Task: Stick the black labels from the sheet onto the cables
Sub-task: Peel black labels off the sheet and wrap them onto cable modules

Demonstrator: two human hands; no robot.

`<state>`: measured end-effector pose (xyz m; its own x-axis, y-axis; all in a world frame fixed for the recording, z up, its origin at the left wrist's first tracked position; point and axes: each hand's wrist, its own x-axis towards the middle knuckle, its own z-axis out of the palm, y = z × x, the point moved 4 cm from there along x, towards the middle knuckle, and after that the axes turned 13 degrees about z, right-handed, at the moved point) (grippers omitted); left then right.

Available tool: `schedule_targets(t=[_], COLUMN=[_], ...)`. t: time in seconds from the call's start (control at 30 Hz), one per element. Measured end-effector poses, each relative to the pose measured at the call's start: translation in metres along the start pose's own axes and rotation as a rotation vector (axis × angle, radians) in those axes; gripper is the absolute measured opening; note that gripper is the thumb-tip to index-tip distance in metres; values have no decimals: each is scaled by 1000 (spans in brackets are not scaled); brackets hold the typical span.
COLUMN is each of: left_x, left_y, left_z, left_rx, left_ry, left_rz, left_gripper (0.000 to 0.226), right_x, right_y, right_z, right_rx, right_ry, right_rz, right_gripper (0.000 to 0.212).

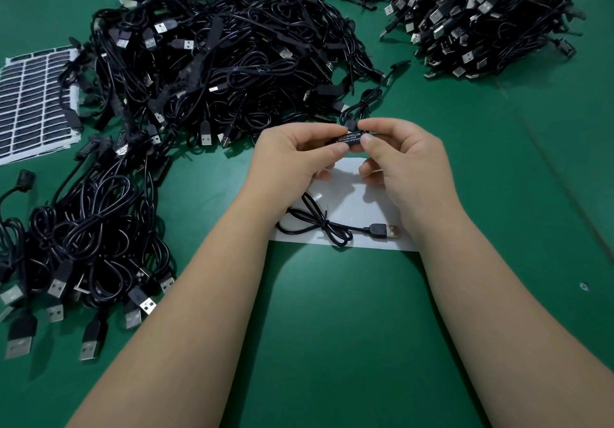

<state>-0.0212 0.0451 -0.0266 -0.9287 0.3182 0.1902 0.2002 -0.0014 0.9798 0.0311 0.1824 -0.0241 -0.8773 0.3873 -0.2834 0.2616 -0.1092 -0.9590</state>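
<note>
Your left hand [292, 152] and right hand [398, 152] pinch the cable's inline controller [349, 138] above the white sheet [372, 201], pressing down its black label (white lettering showing); next, likely, fetch another from the label sheet [33, 102].

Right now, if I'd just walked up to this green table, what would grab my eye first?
Probably the two hands at the centre: the left hand and right hand pinch a small black controller with white print, its cable trailing onto a white sheet. Next, the big tangled pile of black cables behind them, and the label sheet at far left.
</note>
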Motion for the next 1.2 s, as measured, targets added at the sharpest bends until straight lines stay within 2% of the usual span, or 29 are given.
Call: schedule_targets(t=[0.13, 0.23, 0.43, 0.53, 0.67, 0.8, 1.2], left_x=[0, 0, 1, 1, 0, 1, 2], left_y=[0, 0, 0, 0, 1, 0, -1], left_z=[1, 1, 1, 1, 2, 2, 1], left_rx=[-12, -23, -31, 3, 74, 54, 98], left_ry=[-12, -18, -23, -34, -59, -56, -47], left_rz=[-4, -1, 4, 22, 66, 57, 62], left_gripper=[18, 18, 18, 17, 19, 14, 17], right_x=[0, -2, -1, -1, -1, -1, 2], right_y=[0, -2, -3, -2, -1, -1, 0], right_z=[-1, 0, -1, 0, 0, -1, 0], right_rx=[87, 34, 69, 75, -43, -22, -32], right_ry=[6, -11, 7, -13, -17, -30, -28], right_rz=[49, 10, 27, 47, 6, 21, 39], right_gripper=[22, 12, 15, 10, 13, 10, 20])
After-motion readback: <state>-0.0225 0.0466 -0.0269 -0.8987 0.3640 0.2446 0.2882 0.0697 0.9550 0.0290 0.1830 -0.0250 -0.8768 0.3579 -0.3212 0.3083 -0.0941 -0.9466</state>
